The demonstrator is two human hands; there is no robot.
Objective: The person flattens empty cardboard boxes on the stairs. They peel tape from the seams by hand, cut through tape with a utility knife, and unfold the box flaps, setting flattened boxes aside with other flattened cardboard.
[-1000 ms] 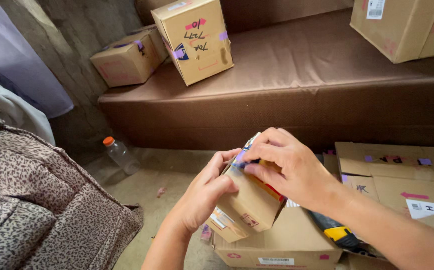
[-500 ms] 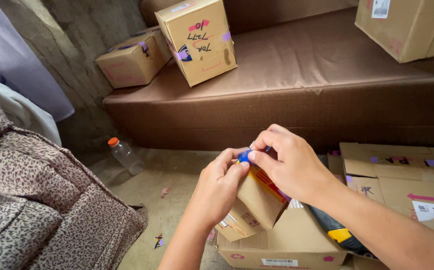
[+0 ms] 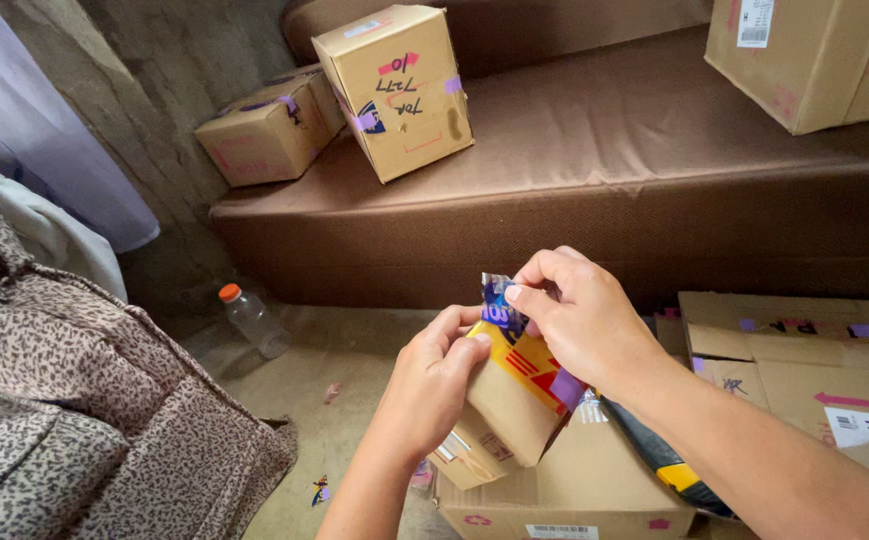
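Observation:
My left hand (image 3: 432,385) grips a small cardboard box (image 3: 494,420) from its left side, holding it tilted above a larger carton. My right hand (image 3: 579,315) pinches a strip of shiny blue tape (image 3: 497,308) at the box's top end and lifts it off the yellow and red label (image 3: 524,365). A purple tape patch (image 3: 566,388) sits on the box's right edge. Both forearms come in from the lower right and bottom.
Below the hands lies a bigger carton (image 3: 574,495) and flattened cardboard (image 3: 814,360) to the right. A brown cushioned bench (image 3: 594,160) carries three boxes (image 3: 394,90). A plastic bottle with an orange cap (image 3: 251,320) stands on the floor; leopard-print fabric (image 3: 74,420) fills the left.
The right hand has pulled the blue tape strip further up off the small box, which now sits a bit lower and more tilted. The camera has shifted slightly.

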